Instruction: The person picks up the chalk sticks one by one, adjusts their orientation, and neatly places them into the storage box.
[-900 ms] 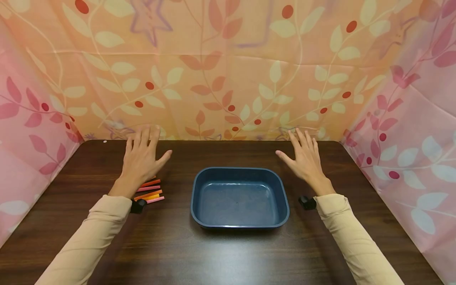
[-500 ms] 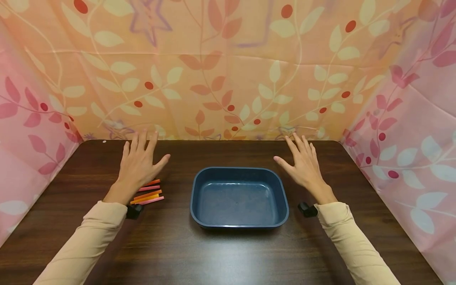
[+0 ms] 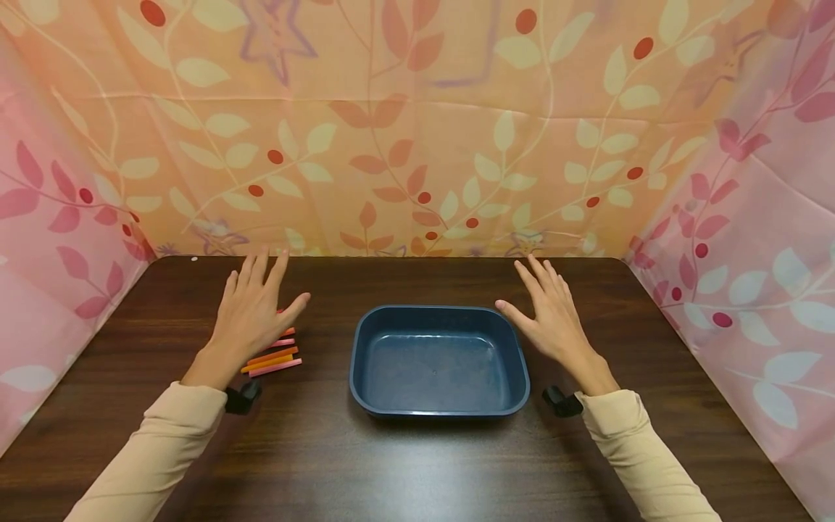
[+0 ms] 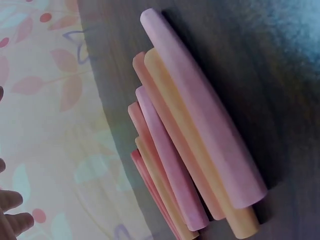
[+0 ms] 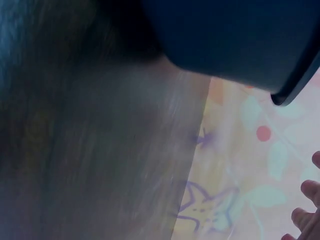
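Observation:
My left hand [image 3: 244, 315] hovers with fingers spread on the left, partly over several coloured chalk-like sticks [image 3: 275, 367]. The left wrist view shows these pink, orange, yellowish and red sticks [image 4: 207, 115] lying side by side, some overlapping. They look slightly tapered; their exact kind is unclear. In the middle of the table stands a dark blue rectangular basin [image 3: 433, 377] with nothing inside. My right hand [image 3: 551, 315], holding nothing, hangs over the table just right of the basin, thumb near its far right corner. The right wrist view catches the basin's outer wall [image 5: 235, 40] and a few fingertips [image 5: 310, 189].
Everything stands on a dark wood-grain table [image 3: 417, 471]. A patterned orange cloth [image 3: 417, 145] hangs behind its far edge, with pink cloth [image 3: 770, 254] at both sides. A small white spot [image 3: 194, 259] marks the far left corner. A black wrist camera [image 3: 243, 397] sits on each wrist.
Both hands have drawn back a little toward the body, fingers still spread. The right one has also shifted slightly left toward the basin. Sticks and basin have not moved.

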`<state>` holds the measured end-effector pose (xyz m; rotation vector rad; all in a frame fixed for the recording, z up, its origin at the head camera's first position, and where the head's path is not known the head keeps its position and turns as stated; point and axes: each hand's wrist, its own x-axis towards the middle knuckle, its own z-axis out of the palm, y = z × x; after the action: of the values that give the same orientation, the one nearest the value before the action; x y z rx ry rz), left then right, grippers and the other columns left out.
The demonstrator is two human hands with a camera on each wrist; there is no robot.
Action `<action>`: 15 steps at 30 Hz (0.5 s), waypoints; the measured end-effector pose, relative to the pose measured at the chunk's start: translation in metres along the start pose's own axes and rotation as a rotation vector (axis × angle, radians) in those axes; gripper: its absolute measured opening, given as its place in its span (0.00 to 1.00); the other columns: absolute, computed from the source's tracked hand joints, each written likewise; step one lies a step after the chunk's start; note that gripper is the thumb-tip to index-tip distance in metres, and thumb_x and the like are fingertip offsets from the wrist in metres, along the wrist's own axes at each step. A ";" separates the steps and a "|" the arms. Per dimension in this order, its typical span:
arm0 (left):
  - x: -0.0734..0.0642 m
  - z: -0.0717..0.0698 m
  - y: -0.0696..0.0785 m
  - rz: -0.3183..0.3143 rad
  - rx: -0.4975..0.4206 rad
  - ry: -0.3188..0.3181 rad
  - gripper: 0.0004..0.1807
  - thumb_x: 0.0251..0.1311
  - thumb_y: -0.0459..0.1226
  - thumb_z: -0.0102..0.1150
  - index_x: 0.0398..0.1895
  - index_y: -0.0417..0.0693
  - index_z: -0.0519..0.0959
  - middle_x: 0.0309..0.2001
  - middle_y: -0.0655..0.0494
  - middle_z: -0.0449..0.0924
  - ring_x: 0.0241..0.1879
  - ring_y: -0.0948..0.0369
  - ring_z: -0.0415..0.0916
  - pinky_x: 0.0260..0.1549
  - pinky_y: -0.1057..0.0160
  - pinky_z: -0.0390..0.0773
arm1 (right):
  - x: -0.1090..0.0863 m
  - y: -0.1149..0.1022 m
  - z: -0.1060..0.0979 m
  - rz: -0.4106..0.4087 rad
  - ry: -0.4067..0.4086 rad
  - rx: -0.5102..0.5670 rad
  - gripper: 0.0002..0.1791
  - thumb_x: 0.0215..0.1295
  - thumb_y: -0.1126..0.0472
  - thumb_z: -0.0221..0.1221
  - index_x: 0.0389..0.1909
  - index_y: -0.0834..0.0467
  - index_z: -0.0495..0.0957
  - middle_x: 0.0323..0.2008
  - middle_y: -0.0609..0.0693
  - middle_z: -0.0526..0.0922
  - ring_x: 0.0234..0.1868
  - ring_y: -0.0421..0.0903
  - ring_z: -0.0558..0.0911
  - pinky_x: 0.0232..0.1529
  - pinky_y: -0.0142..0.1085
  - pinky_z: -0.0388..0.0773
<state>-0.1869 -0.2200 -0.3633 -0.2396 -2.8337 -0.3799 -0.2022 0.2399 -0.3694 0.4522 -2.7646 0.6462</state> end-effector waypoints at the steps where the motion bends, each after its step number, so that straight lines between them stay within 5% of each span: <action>1: -0.001 0.000 0.000 0.001 -0.003 -0.002 0.45 0.68 0.58 0.49 0.80 0.51 0.45 0.79 0.36 0.41 0.76 0.35 0.42 0.69 0.30 0.45 | -0.001 -0.001 0.000 -0.003 0.000 0.010 0.45 0.66 0.36 0.56 0.78 0.49 0.52 0.80 0.54 0.47 0.80 0.61 0.43 0.75 0.64 0.39; 15: -0.013 -0.001 0.000 0.027 -0.006 0.016 0.42 0.68 0.55 0.53 0.77 0.43 0.53 0.75 0.30 0.50 0.72 0.32 0.50 0.67 0.30 0.52 | -0.017 -0.013 -0.005 0.018 -0.073 0.143 0.43 0.69 0.40 0.56 0.79 0.46 0.49 0.80 0.52 0.45 0.81 0.58 0.41 0.71 0.69 0.45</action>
<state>-0.1741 -0.2224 -0.3668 -0.2749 -2.8109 -0.3833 -0.1810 0.2356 -0.3658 0.4901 -2.8046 0.8518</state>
